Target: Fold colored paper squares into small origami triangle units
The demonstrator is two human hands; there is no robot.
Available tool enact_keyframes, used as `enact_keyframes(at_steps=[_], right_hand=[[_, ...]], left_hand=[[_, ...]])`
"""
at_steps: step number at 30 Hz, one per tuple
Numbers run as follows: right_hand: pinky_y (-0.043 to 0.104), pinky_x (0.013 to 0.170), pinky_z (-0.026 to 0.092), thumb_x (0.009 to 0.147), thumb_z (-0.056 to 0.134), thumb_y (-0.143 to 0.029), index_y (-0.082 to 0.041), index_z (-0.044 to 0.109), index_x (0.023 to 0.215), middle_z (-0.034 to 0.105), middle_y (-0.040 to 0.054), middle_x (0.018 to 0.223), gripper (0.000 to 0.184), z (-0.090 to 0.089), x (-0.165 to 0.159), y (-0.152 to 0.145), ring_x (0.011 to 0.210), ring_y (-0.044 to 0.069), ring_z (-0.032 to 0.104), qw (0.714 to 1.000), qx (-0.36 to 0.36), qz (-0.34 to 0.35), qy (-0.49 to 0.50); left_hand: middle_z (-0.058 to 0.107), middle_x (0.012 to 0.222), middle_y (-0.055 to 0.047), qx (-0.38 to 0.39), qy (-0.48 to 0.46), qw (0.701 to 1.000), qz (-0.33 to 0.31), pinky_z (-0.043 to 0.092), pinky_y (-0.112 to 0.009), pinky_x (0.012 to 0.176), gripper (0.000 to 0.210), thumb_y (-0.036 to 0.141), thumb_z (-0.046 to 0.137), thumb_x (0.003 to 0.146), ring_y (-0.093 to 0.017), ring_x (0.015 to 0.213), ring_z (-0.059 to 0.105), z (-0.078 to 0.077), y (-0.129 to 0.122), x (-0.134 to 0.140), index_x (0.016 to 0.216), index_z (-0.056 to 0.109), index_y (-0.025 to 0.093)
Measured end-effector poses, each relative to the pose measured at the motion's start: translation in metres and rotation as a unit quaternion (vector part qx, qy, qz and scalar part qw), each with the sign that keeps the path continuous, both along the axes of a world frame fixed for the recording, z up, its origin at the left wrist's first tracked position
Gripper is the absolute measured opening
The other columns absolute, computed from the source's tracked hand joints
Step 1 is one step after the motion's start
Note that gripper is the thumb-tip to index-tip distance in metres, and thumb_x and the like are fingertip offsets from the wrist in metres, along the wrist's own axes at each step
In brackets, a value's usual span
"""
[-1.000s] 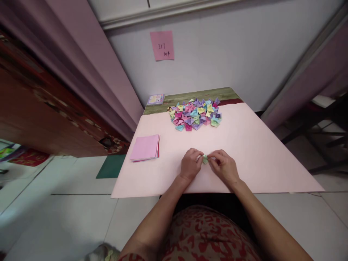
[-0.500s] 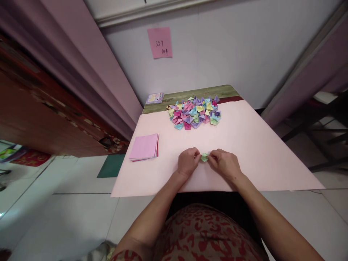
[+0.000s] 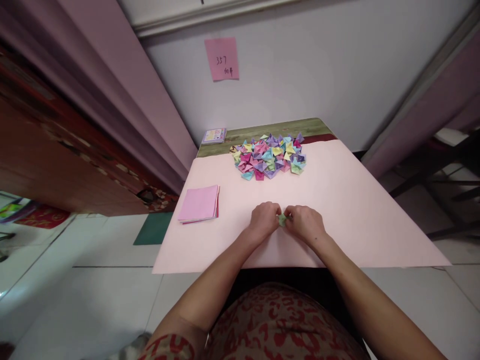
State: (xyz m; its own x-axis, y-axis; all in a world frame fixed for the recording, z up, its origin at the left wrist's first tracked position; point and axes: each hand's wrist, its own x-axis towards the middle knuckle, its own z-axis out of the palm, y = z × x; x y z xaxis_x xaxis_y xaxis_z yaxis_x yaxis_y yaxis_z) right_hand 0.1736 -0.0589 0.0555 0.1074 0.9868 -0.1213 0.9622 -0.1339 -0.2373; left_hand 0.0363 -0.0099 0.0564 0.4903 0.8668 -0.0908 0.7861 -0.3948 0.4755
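A small piece of folded green paper [image 3: 282, 220] is pinched between my two hands, low over the pink sheet near the front of the table. My left hand [image 3: 264, 218] grips its left side with thumb and fingers closed. On the right side, my right hand [image 3: 306, 223] pinches it in the same way. The fingers cover much of the paper, so its exact folds cannot be made out. Beyond my hands lies a pile of folded paper pieces [image 3: 268, 156] in pink, purple, blue, yellow and green.
A stack of square paper [image 3: 198, 203], pink on top, lies on the left of the pink sheet [image 3: 352, 200]. A small printed booklet or pack [image 3: 214, 135] sits at the table's back left corner. Behind stands a wall with a pink note [image 3: 222, 59].
My hands have drawn closer together on the green paper, and less of it shows between my fingers. The pile and the paper stack have stayed in place.
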Motion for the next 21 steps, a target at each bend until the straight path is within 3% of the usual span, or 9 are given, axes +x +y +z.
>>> enact_keyframes(at_steps=[7,14,21], right_hand=[[0.029,0.064,0.043,0.085,0.054,-0.027,-0.026,0.073,0.088,0.072,0.0069,0.092,0.019,0.004,-0.005,0.003,0.079,0.023,0.068,1.000,-0.021,0.003,-0.010],[0.029,0.065,0.043,0.091,0.047,-0.028,-0.025,0.074,0.094,0.070,0.0081,0.099,0.027,0.008,-0.011,0.003,0.080,0.022,0.068,0.999,-0.028,-0.004,-0.024],[0.028,0.061,0.039,0.092,0.045,-0.027,-0.025,0.073,0.092,0.067,0.0069,0.101,0.028,0.012,-0.012,0.000,0.078,0.020,0.067,0.999,-0.024,0.021,-0.018]], left_hand=[[0.070,0.082,-0.004,-0.008,-0.001,1.000,0.023,0.048,-0.031,0.076,0.023,0.009,0.060,0.073,-0.022,0.080,0.063,0.000,0.006,0.001,0.088,0.069,0.023],[0.070,0.086,-0.009,-0.004,0.023,0.999,0.045,0.048,-0.033,0.074,0.019,0.009,0.056,0.074,-0.025,0.084,0.064,-0.005,0.011,0.011,0.087,0.064,0.020],[0.070,0.092,-0.015,-0.030,0.070,0.996,0.046,0.048,-0.036,0.074,0.014,0.012,0.058,0.075,-0.030,0.089,0.065,-0.001,0.009,0.019,0.088,0.062,0.017]])
